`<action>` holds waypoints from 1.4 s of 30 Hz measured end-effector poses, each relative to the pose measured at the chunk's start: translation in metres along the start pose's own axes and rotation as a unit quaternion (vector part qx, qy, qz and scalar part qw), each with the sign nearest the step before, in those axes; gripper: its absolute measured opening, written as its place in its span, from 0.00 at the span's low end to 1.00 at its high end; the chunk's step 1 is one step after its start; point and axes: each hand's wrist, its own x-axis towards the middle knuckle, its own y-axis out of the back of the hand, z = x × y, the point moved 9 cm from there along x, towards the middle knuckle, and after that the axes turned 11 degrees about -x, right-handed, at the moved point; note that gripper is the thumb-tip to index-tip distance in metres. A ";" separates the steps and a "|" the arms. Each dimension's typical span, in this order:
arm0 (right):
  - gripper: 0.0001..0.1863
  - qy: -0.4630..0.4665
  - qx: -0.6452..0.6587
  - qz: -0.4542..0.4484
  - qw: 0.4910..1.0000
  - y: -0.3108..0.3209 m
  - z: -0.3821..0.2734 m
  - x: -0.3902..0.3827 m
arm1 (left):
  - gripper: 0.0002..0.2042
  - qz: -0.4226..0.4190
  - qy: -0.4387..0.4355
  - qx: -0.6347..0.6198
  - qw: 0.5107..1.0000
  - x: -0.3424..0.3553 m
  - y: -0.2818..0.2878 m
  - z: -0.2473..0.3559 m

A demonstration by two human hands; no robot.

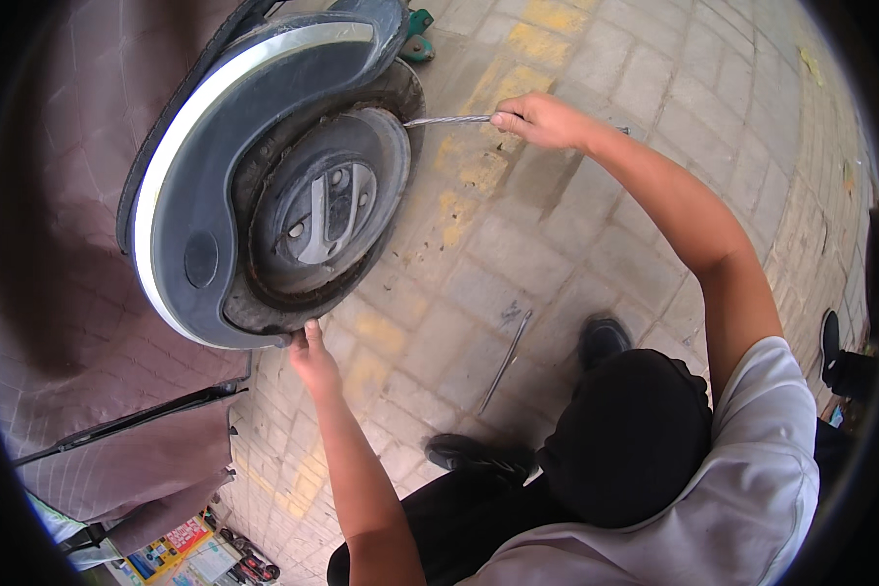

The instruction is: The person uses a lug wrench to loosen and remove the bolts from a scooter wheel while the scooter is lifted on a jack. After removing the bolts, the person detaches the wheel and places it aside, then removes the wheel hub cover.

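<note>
An electric unicycle [186,195] with a dark grey casing and white band fills the upper left, its round hub [332,210] exposed and grimy. My left hand [313,356] grips the casing's lower end, thumb upward, fingers partly hidden. My right hand [532,122] is closed on a slim metal bar [449,120], whose far end meets the rim at the hub's upper right. A second metal rod [505,361] lies on the paving below, beside my black shoes [601,337].
Brown sheeting [68,391] lines the left, above a box of assorted tools [176,547] at bottom left. Small green objects [417,39] sit behind the unicycle. Another person's dark shoe [830,347] is at the far right. The paving [693,78] has worn yellow markings.
</note>
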 end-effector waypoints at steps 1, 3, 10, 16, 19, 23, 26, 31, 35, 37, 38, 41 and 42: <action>0.26 0.004 -0.003 0.001 1.000 -0.002 0.003 0.007 | 0.23 0.000 -0.004 -0.005 1.000 0.000 0.001 0.001; 0.29 0.021 -0.005 0.012 1.000 -0.003 0.007 0.025 | 0.23 -0.020 0.000 0.005 1.000 0.002 0.001 0.002; 0.35 0.040 -0.123 0.005 0.992 0.011 0.002 0.081 | 0.22 -0.018 -0.010 0.034 0.999 0.002 0.000 0.003; 0.35 -0.137 -0.005 0.014 0.990 -0.025 -0.025 0.004 | 0.20 0.004 -0.001 0.004 1.000 -0.001 -0.007 0.002; 0.31 -0.163 0.030 0.005 0.986 -0.030 -0.043 -0.014 | 0.22 -0.032 0.012 0.047 0.998 0.001 -0.008 0.004; 0.23 -0.257 0.405 -0.153 0.864 -0.069 -0.063 -0.047 | 0.19 -0.007 -0.008 0.049 0.999 0.003 -0.003 0.004; 0.17 -0.233 0.705 -0.202 0.638 -0.091 -0.118 -0.064 | 0.17 0.001 -0.016 -0.002 1.000 0.002 -0.007 -0.001; 0.18 -0.201 0.834 -0.038 0.512 -0.142 -0.198 -0.030 | 0.16 -0.007 -0.026 -0.004 1.000 0.002 -0.008 0.001; 0.18 -0.184 0.758 0.063 0.622 -0.158 -0.190 -0.002 | 0.17 -0.024 -0.043 0.022 0.999 0.008 -0.004 -0.001; 0.18 -0.256 0.710 0.056 0.654 -0.170 -0.170 -0.011 | 0.18 -0.022 -0.049 0.019 0.998 0.009 -0.005 -0.011; 0.18 -0.255 0.692 0.053 0.674 -0.169 -0.164 -0.014 | 0.20 -0.018 -0.036 0.018 0.999 0.011 -0.008 -0.021; 0.18 -0.158 0.682 0.062 0.712 -0.147 -0.168 -0.012 | 0.23 -0.017 0.052 0.052 0.997 0.014 -0.028 -0.057; 0.19 -0.151 0.674 0.067 0.720 -0.140 -0.166 -0.013 | 0.24 -0.048 0.047 0.030 0.997 0.013 -0.044 -0.061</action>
